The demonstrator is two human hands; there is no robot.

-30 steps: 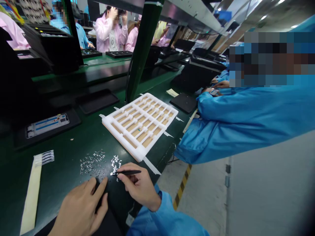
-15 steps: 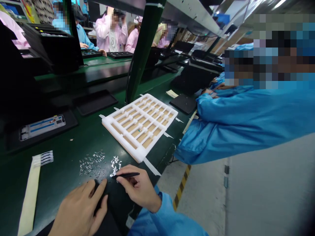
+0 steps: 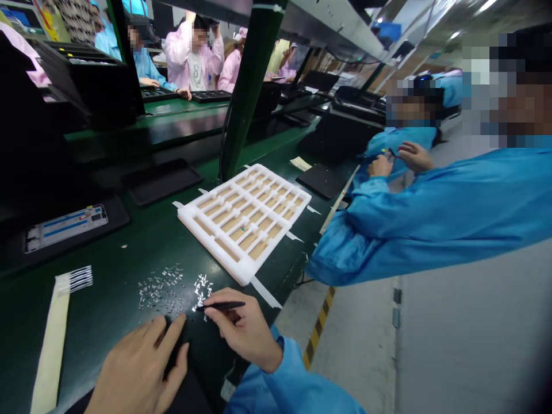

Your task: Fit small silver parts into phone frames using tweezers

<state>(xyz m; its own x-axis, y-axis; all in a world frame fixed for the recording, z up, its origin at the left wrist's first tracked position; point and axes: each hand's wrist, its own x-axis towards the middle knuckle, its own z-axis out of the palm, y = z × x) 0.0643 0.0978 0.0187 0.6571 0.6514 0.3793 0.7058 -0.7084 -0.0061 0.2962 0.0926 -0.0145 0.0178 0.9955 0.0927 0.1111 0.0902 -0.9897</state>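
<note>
At the front edge of the workbench (image 3: 107, 316) I count one left hand (image 3: 140, 368), one right hand (image 3: 241, 330) and one black pen-like tool (image 3: 225, 305). There are two groups of small metallic pieces, one sparse group (image 3: 161, 287) and one dense group (image 3: 202, 287) — the pieces are too small and too many to be counted. Near the same edge is one white foam tray (image 3: 215, 249), with six white tape strips (image 3: 265, 292) visible around its edges and corners. Farther from this edge are two shallow black trays (image 3: 161, 183) — and in one of them, one phone frame (image 3: 64, 228).
</note>
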